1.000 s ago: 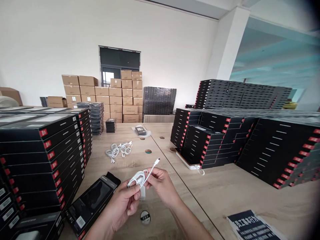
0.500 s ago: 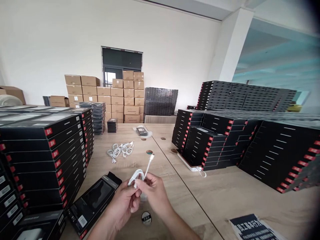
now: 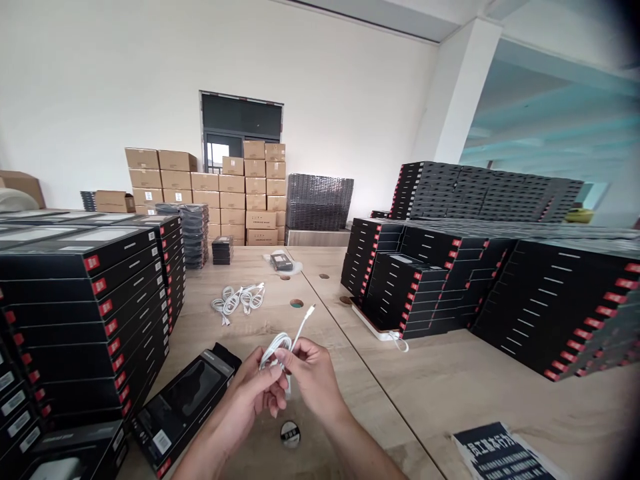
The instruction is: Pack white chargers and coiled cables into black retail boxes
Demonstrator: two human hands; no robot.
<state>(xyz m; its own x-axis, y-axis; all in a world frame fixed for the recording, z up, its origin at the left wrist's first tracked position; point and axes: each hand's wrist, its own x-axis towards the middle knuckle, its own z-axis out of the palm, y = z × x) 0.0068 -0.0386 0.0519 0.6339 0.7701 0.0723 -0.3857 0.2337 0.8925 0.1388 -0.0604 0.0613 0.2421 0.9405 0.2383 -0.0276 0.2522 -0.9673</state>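
Note:
Over the front of the wooden table, a coiled white charging cable (image 3: 277, 348) is held between both hands. My left hand (image 3: 257, 383) grips the lower left of the coil, fingers curled beneath it. My right hand (image 3: 311, 373) pinches the coil's right side between thumb and fingers. One straight end with a plug sticks up past the right fingers; another end hangs below the hands. Left of my left hand lies an open black box (image 3: 187, 407) with a dark window. Farther up the table rests a loose bunch of white cables (image 3: 239, 300).
Tall stacks of black boxes with red labels stand at left (image 3: 120, 300) and right (image 3: 555, 307). A round black-and-white sticker (image 3: 290, 433) lies below my hands. At front right is a printed dark sheet (image 3: 500, 453). Brown cartons (image 3: 233, 200) are piled by the far wall.
The cable's coil has tilted slightly and moved a little up with both hands. The right fingers have shifted their pinch on the coil. The camera view has turned slightly.

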